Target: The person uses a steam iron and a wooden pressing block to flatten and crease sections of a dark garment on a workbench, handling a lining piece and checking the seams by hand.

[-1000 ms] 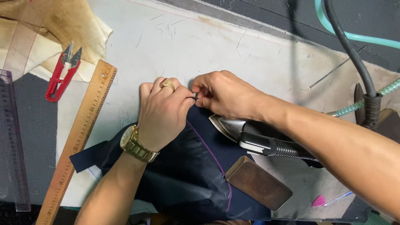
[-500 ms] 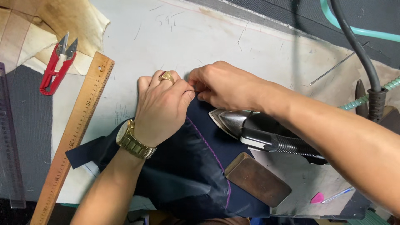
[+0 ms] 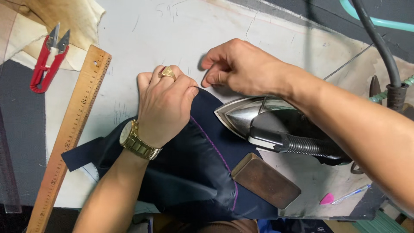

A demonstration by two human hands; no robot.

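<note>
My left hand [image 3: 166,108], wearing a gold watch and a gold ring, is curled over the top edge of a navy fabric piece [image 3: 194,172] with a purple stitch line and pinches that edge between thumb and forefinger. My right hand [image 3: 241,64] hovers just beyond the fabric's top edge over the white table cover [image 3: 172,39]. Its fingers are loosely curled and apart, and I see nothing in them. My right forearm crosses above a steam iron [image 3: 246,114] that rests on the fabric's right side.
A brown wooden block [image 3: 265,180] lies on the fabric's lower right. A wooden ruler [image 3: 71,129] and red thread snips [image 3: 45,64] lie at the left, by cream cloth [image 3: 73,17]. Pink chalk [image 3: 327,199], a pen [image 3: 351,193] and the iron's dark hose [image 3: 379,43] are at the right.
My right hand has let go of the fabric's edge and pulled up and to the right. The left hand keeps its pinch. The view has shifted, so the iron looks closer.
</note>
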